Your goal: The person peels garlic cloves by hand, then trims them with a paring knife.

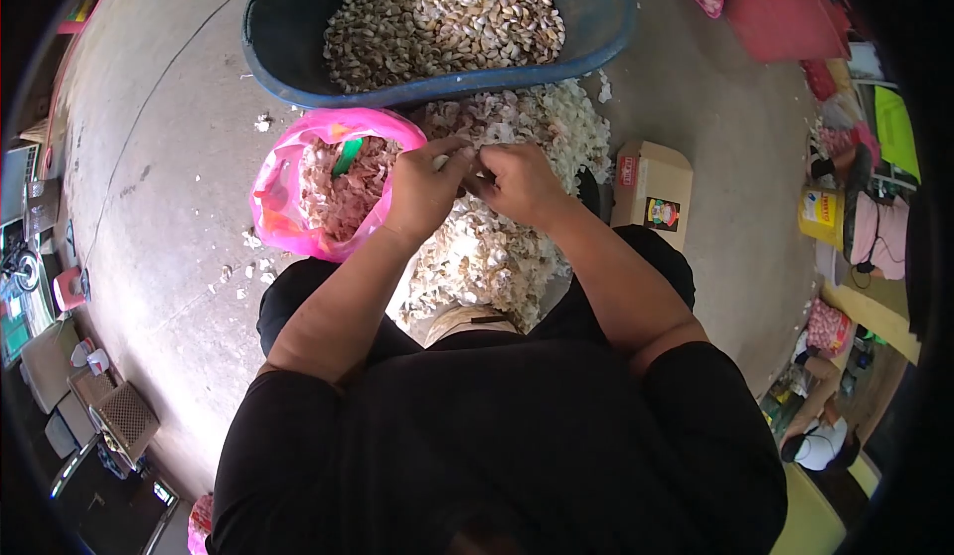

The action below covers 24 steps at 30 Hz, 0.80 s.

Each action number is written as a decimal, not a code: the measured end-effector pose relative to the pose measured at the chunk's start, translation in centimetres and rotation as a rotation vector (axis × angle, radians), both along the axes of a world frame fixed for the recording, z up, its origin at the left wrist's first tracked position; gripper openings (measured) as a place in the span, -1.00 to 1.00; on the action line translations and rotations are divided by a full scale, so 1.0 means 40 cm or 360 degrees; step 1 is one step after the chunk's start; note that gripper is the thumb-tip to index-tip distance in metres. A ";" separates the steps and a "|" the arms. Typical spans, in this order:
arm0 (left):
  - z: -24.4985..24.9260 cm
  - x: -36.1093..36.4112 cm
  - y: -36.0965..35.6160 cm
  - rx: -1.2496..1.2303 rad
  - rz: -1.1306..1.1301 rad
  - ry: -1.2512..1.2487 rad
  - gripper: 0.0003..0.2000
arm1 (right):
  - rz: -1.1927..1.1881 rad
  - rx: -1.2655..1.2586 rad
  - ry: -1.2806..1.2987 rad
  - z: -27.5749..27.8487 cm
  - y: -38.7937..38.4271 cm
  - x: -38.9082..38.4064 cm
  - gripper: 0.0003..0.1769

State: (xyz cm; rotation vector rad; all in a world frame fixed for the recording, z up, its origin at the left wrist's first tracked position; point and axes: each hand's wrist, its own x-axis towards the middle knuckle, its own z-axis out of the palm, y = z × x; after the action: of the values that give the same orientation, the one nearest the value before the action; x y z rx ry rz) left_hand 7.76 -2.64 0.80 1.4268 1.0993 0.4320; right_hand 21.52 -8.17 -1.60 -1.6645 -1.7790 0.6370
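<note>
- Blue tub [283,18], quantity 1: landmark. Its cloves [447,18] are too numerous to count; it should remain within easy reach.
- Husk heap [477,257], quantity 1: extends from the tub's near rim toward the person. Loose skins are best kept out of the tub; individual flakes cannot be counted.
- Pink bag [273,207], quantity 1: below the tub's left portion, mouth open, containing reddish skins. An upright mouth should limit spillage.
- Cardboard box [651,192], quantity 1: below and right of the tub.
- Hands, quantity 2: just below the tub's near rim. Left hand [422,192] pinches narrowly; right hand [522,179] is curled narrow, fingertips adjacent. Whether it grips anything cannot be told. Light, opposed fingertip pressure should avoid bruising.
- Pale piece [440,161], apparently a clove, quantity 1 visible: in the left fingers, below the tub.
</note>
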 end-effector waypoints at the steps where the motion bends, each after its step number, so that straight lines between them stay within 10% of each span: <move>1: 0.003 -0.004 0.009 -0.0065 -0.0046 0.0061 -0.74 | 0.0010 -0.0052 0.0012 0.000 0.003 0.001 -0.74; 7: -0.020 -0.036 0.065 -0.0087 -0.0183 -0.0078 -0.77 | -0.0019 -0.1045 0.0942 0.016 0.031 0.057 -0.77; 24: 0.000 -0.017 0.048 0.0433 -0.0244 -0.0141 -0.60 | -0.0338 -0.0854 0.1868 0.028 0.020 0.013 -0.83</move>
State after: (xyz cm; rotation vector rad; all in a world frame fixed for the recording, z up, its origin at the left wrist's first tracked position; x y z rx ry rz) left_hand 7.10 -0.70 0.82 1.7010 0.8766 0.5447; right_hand 22.04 -7.36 -0.47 -1.2477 -0.5962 1.6418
